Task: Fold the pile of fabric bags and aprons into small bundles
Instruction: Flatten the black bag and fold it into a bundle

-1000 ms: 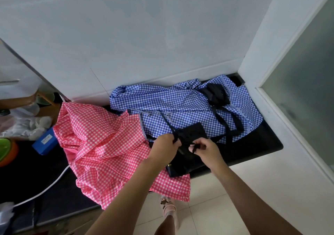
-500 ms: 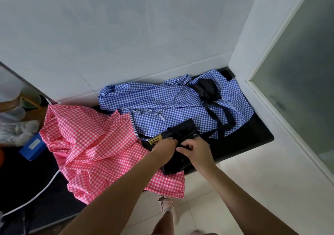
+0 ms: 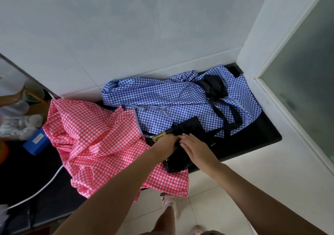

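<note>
A blue box [image 3: 36,141] lies on the black counter [image 3: 262,140] near a white cable [image 3: 54,177].

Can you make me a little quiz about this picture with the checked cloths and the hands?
1. What do the left hand and right hand both touch? A) black bag B) a cup C) a book
2. True or false: the pink checked cloth hangs over the front edge of the counter.
3. Fill in: the tag beside the left hand is ____.
Key: 1 A; 2 true; 3 yellow.
</note>
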A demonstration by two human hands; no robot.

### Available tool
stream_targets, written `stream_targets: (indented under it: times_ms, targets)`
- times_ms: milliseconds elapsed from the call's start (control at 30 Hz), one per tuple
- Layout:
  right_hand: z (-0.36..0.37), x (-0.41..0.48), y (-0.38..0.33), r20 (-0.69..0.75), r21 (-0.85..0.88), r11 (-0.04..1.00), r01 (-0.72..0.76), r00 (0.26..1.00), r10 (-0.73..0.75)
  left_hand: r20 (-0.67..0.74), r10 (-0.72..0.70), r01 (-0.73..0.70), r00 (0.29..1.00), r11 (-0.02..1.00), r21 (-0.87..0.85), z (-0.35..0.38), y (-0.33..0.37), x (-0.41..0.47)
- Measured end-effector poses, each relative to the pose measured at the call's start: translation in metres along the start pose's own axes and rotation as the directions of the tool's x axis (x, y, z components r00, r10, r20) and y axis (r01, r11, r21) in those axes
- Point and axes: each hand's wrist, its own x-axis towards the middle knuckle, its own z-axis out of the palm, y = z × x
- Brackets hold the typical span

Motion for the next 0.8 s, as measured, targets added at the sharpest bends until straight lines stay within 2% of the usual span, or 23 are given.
stream_targets:
  times_ms: [100,200,267,333,400,433,567,700,800]
  targets:
    - [0.01,-0.012,0.003,-0.015,0.103,0.985,-0.14,0.99,0.142,-0.117,-0.081,0.062,0.99,0.986,-0.156,0.003,-0.007,-0.002]
    - [0.019,-0.014,0.003,-0.125,0.158,0.975,-0.158,0.976,0.179,-0.23,-0.088,0.034,0.969,0.972,-0.23,0.012,-0.009,-0.005]
    - [0.02,-0.011,0.001,-0.16,0.17,0.976,-0.133,0.974,0.161,-0.332,0.001,-0.063,0.943,0.983,-0.175,0.019,-0.011,-0.007]
    - [0.019,-0.01,0.003,-0.148,0.182,0.974,-0.132,0.976,0.16,-0.36,0.164,-0.186,0.918,0.982,-0.027,0.022,-0.012,-0.008]
    - [0.018,-0.008,0.006,-0.136,0.2,0.966,-0.165,0.971,0.194,-0.348,0.298,-0.291,0.889,0.954,0.075,0.028,-0.014,-0.007]
    - [0.017,-0.007,0.007,-0.136,0.21,0.959,-0.19,0.966,0.221,-0.337,0.305,-0.298,0.891,0.952,0.075,0.031,-0.013,-0.009]
    - [0.016,-0.006,0.005,-0.172,0.265,0.94,-0.215,0.949,0.266,-0.254,0.218,-0.23,0.943,0.973,-0.018,0.032,-0.005,-0.023]
    - [0.018,-0.006,0.006,-0.215,0.255,0.941,-0.223,0.936,0.28,0.008,0.193,-0.193,0.981,0.973,0.13,0.038,-0.005,-0.039]
    - [0.018,-0.006,0.01,-0.216,0.197,0.957,-0.215,0.942,0.256,0.019,0.165,-0.166,0.986,0.972,0.166,0.045,-0.003,-0.042]
